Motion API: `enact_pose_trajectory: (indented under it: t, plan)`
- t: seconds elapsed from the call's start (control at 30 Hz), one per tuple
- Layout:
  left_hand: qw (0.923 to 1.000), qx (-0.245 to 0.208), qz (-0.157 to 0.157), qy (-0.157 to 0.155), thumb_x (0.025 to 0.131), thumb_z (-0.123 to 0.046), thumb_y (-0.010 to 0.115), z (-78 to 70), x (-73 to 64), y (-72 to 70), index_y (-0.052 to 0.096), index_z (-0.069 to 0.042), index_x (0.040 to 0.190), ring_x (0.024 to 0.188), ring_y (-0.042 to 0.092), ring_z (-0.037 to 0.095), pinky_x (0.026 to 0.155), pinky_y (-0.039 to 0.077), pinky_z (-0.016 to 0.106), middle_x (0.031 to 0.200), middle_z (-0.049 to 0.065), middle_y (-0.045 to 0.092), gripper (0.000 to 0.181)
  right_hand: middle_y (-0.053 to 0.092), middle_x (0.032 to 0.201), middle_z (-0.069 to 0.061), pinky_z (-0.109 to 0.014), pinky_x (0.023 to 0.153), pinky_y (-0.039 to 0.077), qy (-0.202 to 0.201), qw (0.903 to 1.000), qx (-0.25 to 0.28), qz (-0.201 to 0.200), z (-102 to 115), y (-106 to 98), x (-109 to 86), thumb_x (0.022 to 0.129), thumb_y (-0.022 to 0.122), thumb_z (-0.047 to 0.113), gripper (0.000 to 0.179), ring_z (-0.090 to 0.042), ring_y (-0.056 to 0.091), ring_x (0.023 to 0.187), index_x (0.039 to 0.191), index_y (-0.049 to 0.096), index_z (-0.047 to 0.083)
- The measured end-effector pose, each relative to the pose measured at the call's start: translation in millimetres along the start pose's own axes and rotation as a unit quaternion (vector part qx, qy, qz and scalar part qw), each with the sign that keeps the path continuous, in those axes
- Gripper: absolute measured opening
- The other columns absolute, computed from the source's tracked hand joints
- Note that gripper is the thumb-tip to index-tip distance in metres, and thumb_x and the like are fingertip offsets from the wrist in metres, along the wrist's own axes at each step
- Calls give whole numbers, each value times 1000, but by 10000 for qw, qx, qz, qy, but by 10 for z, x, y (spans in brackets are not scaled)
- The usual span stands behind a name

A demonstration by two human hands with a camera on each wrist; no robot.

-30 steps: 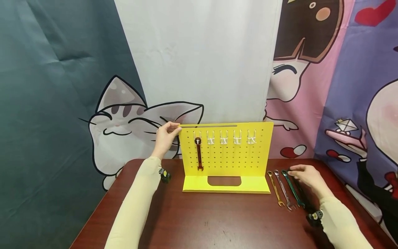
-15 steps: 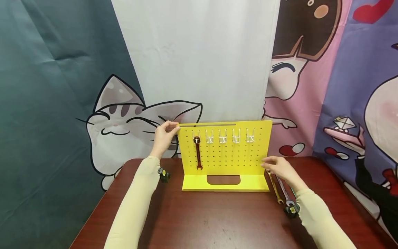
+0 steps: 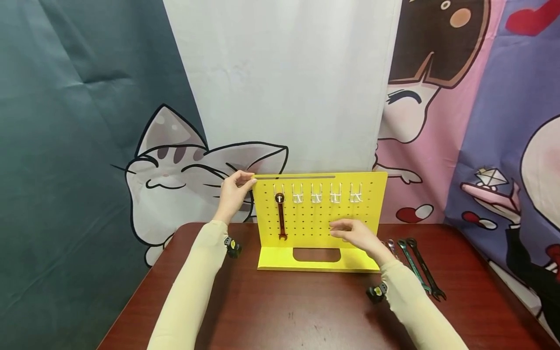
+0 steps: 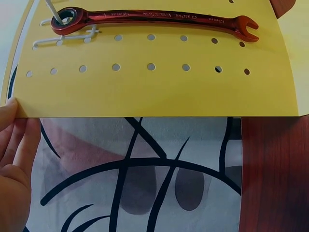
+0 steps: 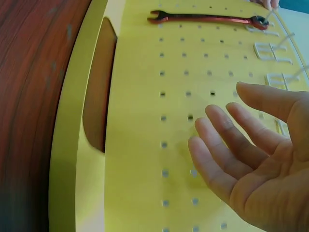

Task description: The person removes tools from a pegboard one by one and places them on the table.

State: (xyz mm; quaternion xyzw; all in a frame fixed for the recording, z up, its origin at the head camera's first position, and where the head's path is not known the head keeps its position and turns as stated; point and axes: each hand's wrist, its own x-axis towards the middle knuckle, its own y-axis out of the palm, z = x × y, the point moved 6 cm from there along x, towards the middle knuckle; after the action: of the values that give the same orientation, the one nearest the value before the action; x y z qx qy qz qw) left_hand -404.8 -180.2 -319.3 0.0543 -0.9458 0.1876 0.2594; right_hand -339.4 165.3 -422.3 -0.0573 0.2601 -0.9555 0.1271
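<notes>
A yellow pegboard [image 3: 306,241] stands upright on the table. My left hand [image 3: 234,195] pinches its upper left corner between thumb and fingers. From the leftmost white hook hangs a red combination wrench [image 3: 281,217], ring end up, its shaft pointing down; the left wrist view shows the hook passing through the ring [image 4: 70,21]. My right hand [image 3: 359,238] is in front of the board's lower right part, fingers relaxed and palm bare in the right wrist view. More white hooks [image 3: 335,197] without tools line the top row.
Right of the board lie a green wrench [image 3: 413,265] and a black wrench [image 3: 425,267]. A silver wrench [image 3: 392,245] is partly covered by my right forearm. The dark red table [image 3: 284,311] extends in front, and a printed curtain [image 3: 288,87] hangs behind.
My right hand has moved left from the black wrench, past the board's right edge, to in front of the board, carrying nothing. My left hand has stayed at the corner.
</notes>
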Motion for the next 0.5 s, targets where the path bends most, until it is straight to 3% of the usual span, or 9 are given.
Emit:
enact_pose_trajectory:
  t: [0.23, 0.5]
  plan:
    - [10000, 42, -29, 33, 95, -23, 73, -11, 4, 19, 72, -9, 113, 96, 67, 20, 87, 55, 34, 105, 7, 71, 23, 67, 126, -17, -48, 95, 53, -156, 9990, 416, 52, 110, 217, 138, 99, 66, 18, 37, -29, 63, 112, 132, 63, 0]
    - [9999, 64, -91, 49, 94, -24, 74, 22, -9, 1, 73, -10, 113, 95, 67, 19, 81, 55, 29, 105, 6, 72, 24, 65, 129, -18, -51, 97, 51, -336, 9955, 887, 16, 95, 486, 294, 98, 67, 16, 39, -30, 63, 115, 134, 62, 2]
